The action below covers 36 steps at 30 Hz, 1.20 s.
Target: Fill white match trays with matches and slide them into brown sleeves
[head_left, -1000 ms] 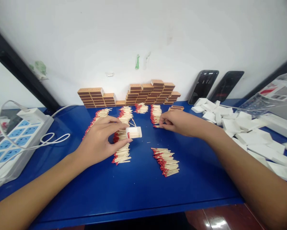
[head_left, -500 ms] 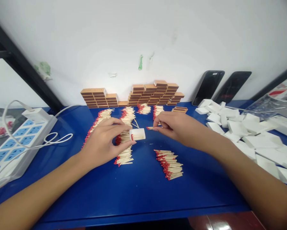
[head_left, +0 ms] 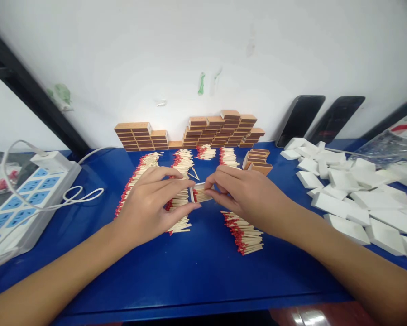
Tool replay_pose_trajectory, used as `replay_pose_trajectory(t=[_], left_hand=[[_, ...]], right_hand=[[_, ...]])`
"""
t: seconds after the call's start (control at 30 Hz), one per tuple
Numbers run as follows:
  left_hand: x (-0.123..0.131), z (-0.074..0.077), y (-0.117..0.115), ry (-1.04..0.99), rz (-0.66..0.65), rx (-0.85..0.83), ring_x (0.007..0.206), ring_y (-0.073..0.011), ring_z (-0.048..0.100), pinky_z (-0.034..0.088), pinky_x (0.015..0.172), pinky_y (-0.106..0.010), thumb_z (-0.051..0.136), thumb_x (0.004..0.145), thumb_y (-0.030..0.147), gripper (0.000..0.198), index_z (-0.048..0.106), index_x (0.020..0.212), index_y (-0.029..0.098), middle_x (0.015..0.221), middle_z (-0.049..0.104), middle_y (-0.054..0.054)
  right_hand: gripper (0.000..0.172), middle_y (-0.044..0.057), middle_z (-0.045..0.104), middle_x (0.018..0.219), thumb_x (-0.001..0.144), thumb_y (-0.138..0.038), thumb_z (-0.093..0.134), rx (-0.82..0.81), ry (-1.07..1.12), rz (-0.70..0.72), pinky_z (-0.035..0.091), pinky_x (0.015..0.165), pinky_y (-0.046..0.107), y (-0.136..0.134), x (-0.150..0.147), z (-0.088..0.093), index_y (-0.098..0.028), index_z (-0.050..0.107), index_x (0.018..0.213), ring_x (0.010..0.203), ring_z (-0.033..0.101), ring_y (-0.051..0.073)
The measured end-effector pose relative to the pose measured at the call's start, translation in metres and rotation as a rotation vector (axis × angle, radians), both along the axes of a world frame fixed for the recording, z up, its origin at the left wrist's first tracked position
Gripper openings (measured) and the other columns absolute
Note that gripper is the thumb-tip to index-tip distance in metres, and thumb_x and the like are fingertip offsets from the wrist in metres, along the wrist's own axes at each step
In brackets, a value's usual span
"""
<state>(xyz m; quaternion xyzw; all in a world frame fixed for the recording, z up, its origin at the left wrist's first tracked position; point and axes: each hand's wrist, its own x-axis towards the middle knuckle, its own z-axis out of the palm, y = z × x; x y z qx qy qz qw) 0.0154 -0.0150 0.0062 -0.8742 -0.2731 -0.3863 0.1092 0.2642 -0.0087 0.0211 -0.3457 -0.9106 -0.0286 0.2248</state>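
Between thumb and fingers, my left hand [head_left: 155, 203] grips a small white matchbox tray [head_left: 192, 194] by its left end. Red-headed matches [head_left: 199, 195] lie inside it, heads to the left. The fingertips of my right hand [head_left: 246, 190] are pinched on matches at the tray's right end, partly covering it. Just in front of the right hand, a heap of loose matches [head_left: 247, 235] rests on the blue table [head_left: 196, 271]. More match heaps lie under and behind my left hand, including a long row [head_left: 135, 176] at the left.
Stacked matchboxes [head_left: 223, 131] line the wall. Several brown matchbox sleeves [head_left: 257, 160] stand behind my right hand. White trays [head_left: 339, 190] are piled at the right, below two dark phones [head_left: 301, 120] leaning on the wall. A power strip [head_left: 23, 199] with white cables lies left.
My right hand has moved left with its matches, from beside the tray to its right end. The view has shifted slightly, and more of the sleeves now show.
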Motion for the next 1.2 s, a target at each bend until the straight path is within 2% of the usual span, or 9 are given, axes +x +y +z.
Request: replay_pose_trajectory(t=[0.13, 0.27, 0.4, 0.5, 0.63, 0.73, 0.87, 1.03, 1.2], left_hand=[[0.001, 0.0, 0.0, 0.0, -0.006, 0.005, 0.098, -0.0245, 0.072, 0.059, 0.088, -0.04, 0.085, 0.087, 0.035, 0.035, 0.073, 0.112, 0.014, 0.094, 0.077, -0.01], [-0.001, 0.0, 0.001, -0.008, 0.012, -0.028, 0.097, -0.0238, 0.073, 0.059, 0.088, -0.04, 0.084, 0.088, 0.038, 0.035, 0.074, 0.112, 0.015, 0.097, 0.076, -0.009], [-0.006, -0.002, 0.006, 0.002, 0.074, -0.074, 0.099, -0.0228, 0.073, 0.059, 0.089, -0.038, 0.083, 0.089, 0.038, 0.033, 0.075, 0.113, 0.017, 0.102, 0.076, -0.009], [-0.011, -0.003, 0.01, 0.002, 0.117, -0.084, 0.098, -0.0218, 0.073, 0.059, 0.09, -0.036, 0.083, 0.088, 0.039, 0.033, 0.076, 0.113, 0.02, 0.106, 0.076, -0.008], [-0.013, -0.003, 0.012, -0.002, 0.12, -0.088, 0.096, -0.0217, 0.073, 0.059, 0.09, -0.036, 0.082, 0.088, 0.041, 0.032, 0.077, 0.112, 0.02, 0.105, 0.076, -0.008], [-0.013, -0.003, 0.012, 0.008, 0.097, -0.099, 0.098, -0.0221, 0.073, 0.06, 0.09, -0.037, 0.082, 0.089, 0.039, 0.031, 0.076, 0.113, 0.021, 0.102, 0.076, -0.007], [-0.012, -0.003, 0.012, 0.016, 0.08, -0.118, 0.099, -0.0224, 0.073, 0.059, 0.091, -0.038, 0.082, 0.089, 0.038, 0.03, 0.076, 0.113, 0.021, 0.099, 0.077, -0.006], [-0.012, -0.003, 0.011, 0.029, 0.076, -0.196, 0.1, -0.0236, 0.072, 0.059, 0.091, -0.039, 0.081, 0.089, 0.037, 0.027, 0.076, 0.11, 0.021, 0.103, 0.076, -0.007], [-0.011, -0.004, 0.011, 0.023, 0.064, -0.171, 0.098, -0.0231, 0.072, 0.058, 0.09, -0.039, 0.081, 0.089, 0.04, 0.03, 0.077, 0.111, 0.019, 0.1, 0.075, -0.008]], right_hand=[[0.019, 0.004, 0.069, 0.086, 0.106, -0.027, 0.055, 0.057, -0.007, -0.022, 0.031, 0.055, 0.028, -0.004, -0.005, -0.005, -0.015, 0.069, 0.1, 0.064, 0.059, 0.014], [0.021, 0.004, 0.07, 0.086, 0.105, -0.031, 0.057, -0.012, 0.022, -0.024, 0.034, 0.058, 0.027, 0.0, 0.002, 0.001, -0.017, 0.07, 0.1, 0.066, 0.059, 0.014], [0.018, 0.003, 0.069, 0.081, 0.1, -0.029, 0.06, -0.044, 0.028, -0.189, 0.036, 0.064, 0.028, 0.02, 0.026, 0.015, -0.018, 0.071, 0.091, 0.07, 0.059, 0.016], [0.013, 0.001, 0.066, 0.071, 0.093, -0.025, 0.064, -0.184, -0.096, -0.275, 0.034, 0.061, 0.029, 0.039, 0.048, 0.02, -0.02, 0.073, 0.085, 0.066, 0.056, 0.017], [0.013, -0.001, 0.064, 0.068, 0.09, -0.032, 0.067, -0.425, -0.182, -0.246, 0.034, 0.06, 0.03, 0.054, 0.063, 0.015, -0.022, 0.075, 0.086, 0.061, 0.054, 0.016], [0.017, 0.001, 0.066, 0.072, 0.091, -0.036, 0.068, -0.458, -0.215, -0.242, 0.035, 0.06, 0.03, 0.056, 0.064, 0.01, -0.021, 0.074, 0.086, 0.063, 0.055, 0.016], [0.014, 0.002, 0.069, 0.076, 0.094, -0.026, 0.061, -0.53, -0.239, -0.273, 0.035, 0.057, 0.029, 0.055, 0.059, 0.006, -0.02, 0.073, 0.09, 0.062, 0.056, 0.015], [0.012, 0.007, 0.076, 0.089, 0.094, -0.022, 0.06, -0.517, -0.257, -0.256, 0.041, 0.064, 0.029, 0.052, 0.054, 0.003, -0.019, 0.071, 0.093, 0.074, 0.063, 0.019], [0.017, 0.009, 0.075, 0.095, 0.1, -0.025, 0.054, -0.462, -0.263, -0.207, 0.042, 0.07, 0.031, 0.046, 0.049, 0.004, -0.018, 0.068, 0.094, 0.082, 0.064, 0.021]])
